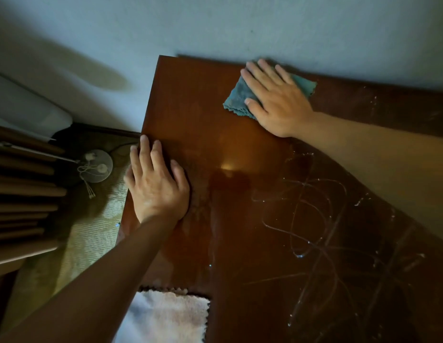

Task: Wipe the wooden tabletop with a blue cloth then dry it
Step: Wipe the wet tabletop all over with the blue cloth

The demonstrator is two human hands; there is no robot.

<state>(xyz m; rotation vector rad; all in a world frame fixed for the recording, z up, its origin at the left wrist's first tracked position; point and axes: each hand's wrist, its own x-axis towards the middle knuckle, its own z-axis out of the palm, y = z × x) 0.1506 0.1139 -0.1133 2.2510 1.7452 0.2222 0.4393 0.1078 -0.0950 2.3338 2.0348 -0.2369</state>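
The wooden tabletop is dark brown and glossy, with wet streaks and white flecks across its right half. A folded blue cloth lies near the far edge by the wall. My right hand presses flat on the blue cloth with fingers straight and spread. At the table's left edge my left hand rests flat on the wood, fingers straight, holding nothing. A pale pink cloth lies at the near edge of the table.
A pale blue wall runs along the table's far edge. Left of the table, lower down, stands a slatted wooden piece. A round grey object with white cords sits on a patterned greenish surface.
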